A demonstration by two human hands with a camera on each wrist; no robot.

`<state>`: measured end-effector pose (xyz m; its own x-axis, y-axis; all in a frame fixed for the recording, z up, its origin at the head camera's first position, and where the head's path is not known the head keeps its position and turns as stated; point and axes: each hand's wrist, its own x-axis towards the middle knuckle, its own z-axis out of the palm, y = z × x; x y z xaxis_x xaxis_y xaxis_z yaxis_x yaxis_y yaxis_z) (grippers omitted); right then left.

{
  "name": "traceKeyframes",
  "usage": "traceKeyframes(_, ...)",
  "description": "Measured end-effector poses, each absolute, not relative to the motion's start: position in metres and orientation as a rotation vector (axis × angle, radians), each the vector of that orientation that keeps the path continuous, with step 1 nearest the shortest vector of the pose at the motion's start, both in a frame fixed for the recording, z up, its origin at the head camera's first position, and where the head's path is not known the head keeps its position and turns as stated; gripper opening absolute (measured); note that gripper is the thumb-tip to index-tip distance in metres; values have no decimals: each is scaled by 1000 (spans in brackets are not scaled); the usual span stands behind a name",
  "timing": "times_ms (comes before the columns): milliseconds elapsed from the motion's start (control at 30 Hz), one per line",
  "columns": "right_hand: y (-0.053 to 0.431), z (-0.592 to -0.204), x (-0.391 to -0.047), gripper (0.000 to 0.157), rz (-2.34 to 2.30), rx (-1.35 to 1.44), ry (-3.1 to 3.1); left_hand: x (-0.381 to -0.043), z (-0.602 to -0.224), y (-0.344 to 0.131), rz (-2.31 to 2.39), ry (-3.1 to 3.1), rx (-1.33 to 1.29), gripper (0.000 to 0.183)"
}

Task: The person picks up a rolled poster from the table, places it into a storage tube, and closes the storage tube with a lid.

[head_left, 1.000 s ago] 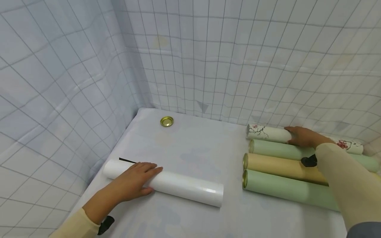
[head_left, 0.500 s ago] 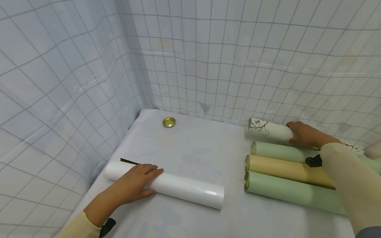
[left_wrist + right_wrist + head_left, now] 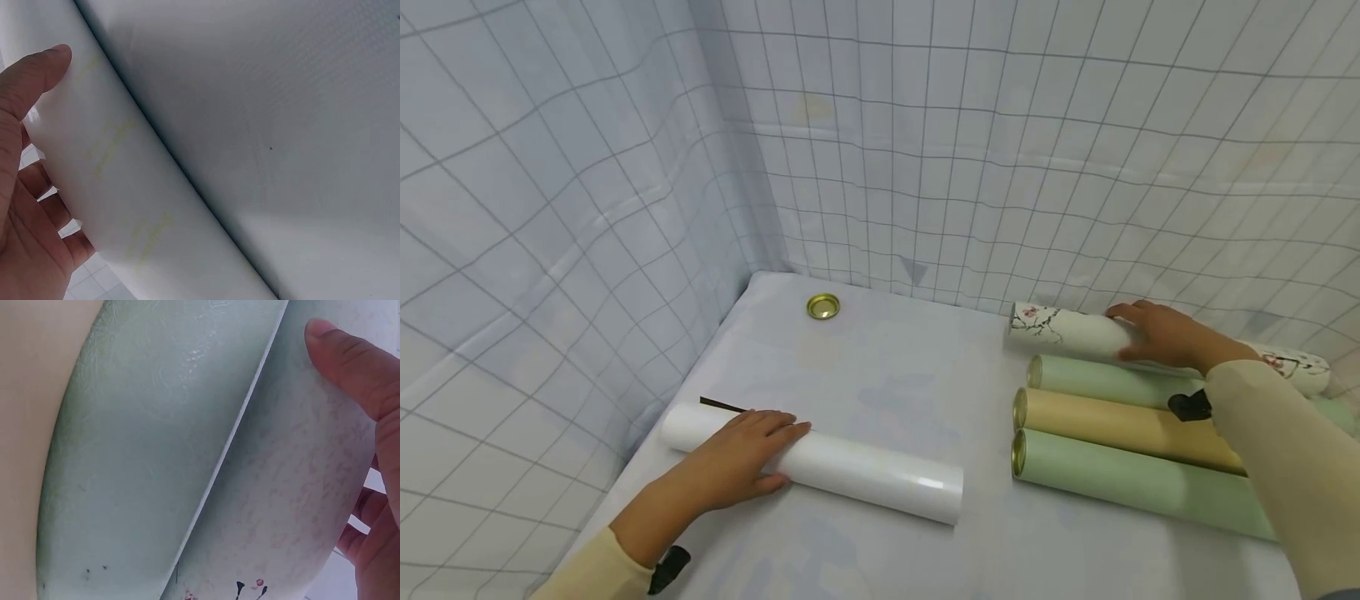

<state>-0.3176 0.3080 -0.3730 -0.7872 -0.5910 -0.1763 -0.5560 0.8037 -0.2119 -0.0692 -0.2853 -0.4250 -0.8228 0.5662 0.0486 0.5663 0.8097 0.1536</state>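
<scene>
My left hand [image 3: 741, 458] grips a glossy white roll [image 3: 880, 477] that lies on the table at the left. In the left wrist view the thumb and the fingers reach round opposite sides of the white roll. At the back right, my right hand [image 3: 1165, 335] holds a white cardboard tube [image 3: 1078, 330] printed with blossom branches. The right wrist view has its thumb on the near side and the fingers curled behind. Just in front of it lies a pale green tube [image 3: 1097, 379], close alongside the blossom tube.
A yellow tube [image 3: 1105, 419] and another green tube [image 3: 1120, 479] lie parallel at the right, with metal caps on their left ends. A gold lid [image 3: 823, 306] rests near the back left. Behind the white roll a black strip [image 3: 721, 404] sticks out. Gridded sheets [image 3: 880, 150] hang behind the table.
The right hand has raised the blossom tube a little and shifted it slightly leftward, away from the green tube. The left hand and the white roll stay in place.
</scene>
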Motion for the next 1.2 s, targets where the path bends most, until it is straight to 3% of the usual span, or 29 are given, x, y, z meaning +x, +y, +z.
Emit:
traceKeyframes(567, 317, -356, -283, 68, -231, -941, 2863, -76, -419, -278, -290, -2969, -962, 62)
traceKeyframes(933, 321, -364, -267, 68, -272, -900, 2870, -80, -421, -274, -299, -3089, -950, 73)
traceKeyframes(1200, 323, -371, -262, 75, -309, -917, 2899, -85, -421, -273, -317, -3116, -944, 68)
